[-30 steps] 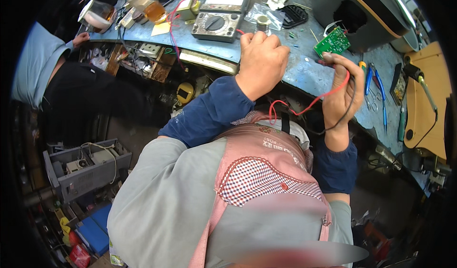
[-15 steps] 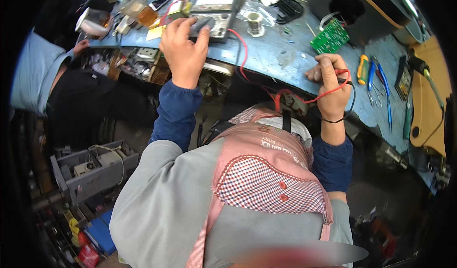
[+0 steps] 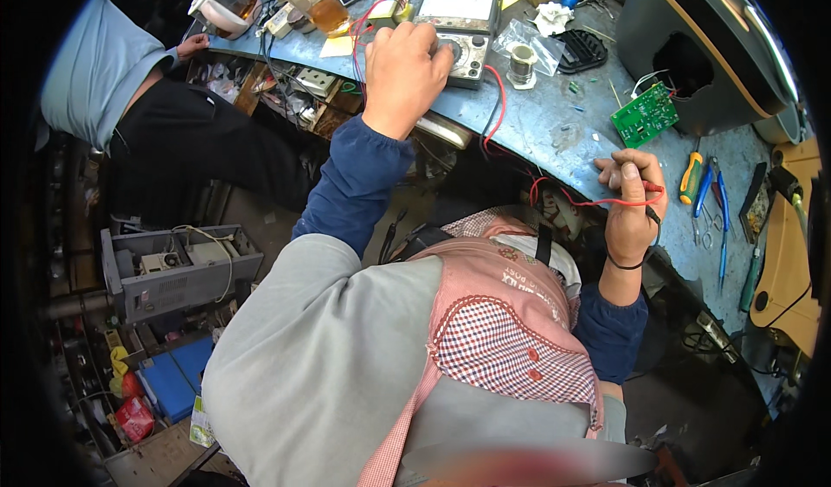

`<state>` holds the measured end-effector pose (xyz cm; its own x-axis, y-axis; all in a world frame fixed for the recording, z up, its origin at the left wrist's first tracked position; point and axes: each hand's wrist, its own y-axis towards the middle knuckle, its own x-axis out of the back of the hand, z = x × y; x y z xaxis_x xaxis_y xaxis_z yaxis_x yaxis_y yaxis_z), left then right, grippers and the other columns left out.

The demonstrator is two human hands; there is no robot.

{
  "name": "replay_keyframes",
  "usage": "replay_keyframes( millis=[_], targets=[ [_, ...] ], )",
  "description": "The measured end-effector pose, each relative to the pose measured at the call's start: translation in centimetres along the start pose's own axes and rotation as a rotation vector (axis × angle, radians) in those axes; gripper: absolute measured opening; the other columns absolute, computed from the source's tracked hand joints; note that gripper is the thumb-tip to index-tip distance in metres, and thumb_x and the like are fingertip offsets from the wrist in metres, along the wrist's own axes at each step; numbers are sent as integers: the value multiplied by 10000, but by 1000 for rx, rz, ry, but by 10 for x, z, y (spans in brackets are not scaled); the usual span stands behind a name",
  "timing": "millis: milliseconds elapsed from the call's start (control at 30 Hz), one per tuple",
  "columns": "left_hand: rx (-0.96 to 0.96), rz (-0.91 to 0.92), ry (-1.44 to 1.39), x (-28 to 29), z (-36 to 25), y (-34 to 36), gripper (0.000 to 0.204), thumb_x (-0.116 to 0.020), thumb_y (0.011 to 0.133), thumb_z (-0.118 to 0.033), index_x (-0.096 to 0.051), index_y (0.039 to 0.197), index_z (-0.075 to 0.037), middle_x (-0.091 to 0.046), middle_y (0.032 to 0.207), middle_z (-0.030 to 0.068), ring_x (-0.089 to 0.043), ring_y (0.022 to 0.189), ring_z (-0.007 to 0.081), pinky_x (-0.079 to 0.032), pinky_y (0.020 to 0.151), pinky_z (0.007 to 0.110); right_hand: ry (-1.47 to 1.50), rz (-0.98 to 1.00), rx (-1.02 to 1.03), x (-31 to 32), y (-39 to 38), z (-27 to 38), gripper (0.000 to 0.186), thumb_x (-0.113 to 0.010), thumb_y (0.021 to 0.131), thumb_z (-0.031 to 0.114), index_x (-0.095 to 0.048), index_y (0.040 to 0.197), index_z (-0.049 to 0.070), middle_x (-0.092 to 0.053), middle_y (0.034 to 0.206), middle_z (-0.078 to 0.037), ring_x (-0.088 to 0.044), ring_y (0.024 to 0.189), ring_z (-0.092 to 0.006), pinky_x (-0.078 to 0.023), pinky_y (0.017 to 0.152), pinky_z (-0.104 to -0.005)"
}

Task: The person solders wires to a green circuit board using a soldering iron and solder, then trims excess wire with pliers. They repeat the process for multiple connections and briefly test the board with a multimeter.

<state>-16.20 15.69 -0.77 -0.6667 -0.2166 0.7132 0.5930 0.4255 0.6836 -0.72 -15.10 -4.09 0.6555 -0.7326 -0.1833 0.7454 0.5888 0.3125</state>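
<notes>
At the front edge of the blue workbench (image 3: 563, 132), my left hand (image 3: 404, 76) is over the lower left of an analog multimeter (image 3: 473, 47), its fingers curled round the dial knob, which they mostly hide. My right hand (image 3: 636, 206) is at the bench edge, closed round a pair of test probes. The red probe (image 3: 653, 187) shows beside the thumb, with its red lead looping out; the black one is partly hidden in the palm. Beyond this hand, a green circuit board (image 3: 645, 115) leans against a dark housing (image 3: 692, 19), joined to it by wires.
Right of the board lie a screwdriver (image 3: 691, 178), blue-handled pliers (image 3: 705, 188) and tweezers. A solder spool (image 3: 521, 64) stands right of the multimeter. Cups of amber liquid (image 3: 325, 11) stand at the back left. Another person (image 3: 104, 63) is at the left. An open grey case (image 3: 177, 275) sits below.
The view has shifted, so the bench appears farther right. My left fingers have drawn together over the multimeter's dial, from more spread before. My right hand keeps the probes.
</notes>
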Motion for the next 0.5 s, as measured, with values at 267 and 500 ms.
replay_keyframes(
  millis=[267, 500],
  targets=[
    [-57, 51, 52, -5, -1, 6, 169, -682, 937, -211, -679, 873, -55, -688, 895, 138, -640, 867, 422, -493, 757, 555, -12, 19, 11, 4, -2, -3, 250, -570, 1038, 150, -698, 1124, -47, -654, 894, -75, -632, 860, -164, -564, 1014, -419],
    [-96, -23, -297, 18, -61, -20, 159, -802, 920, -180, -739, 1025, -79, -682, 977, 106, -666, 916, 342, -508, 815, 459, -404, -39, 314, 1, 2, 5, 371, -514, 1050, 271, -722, 1063, -36, -600, 1147, -160, -616, 1017, -243, -499, 854, -334]
  ],
)
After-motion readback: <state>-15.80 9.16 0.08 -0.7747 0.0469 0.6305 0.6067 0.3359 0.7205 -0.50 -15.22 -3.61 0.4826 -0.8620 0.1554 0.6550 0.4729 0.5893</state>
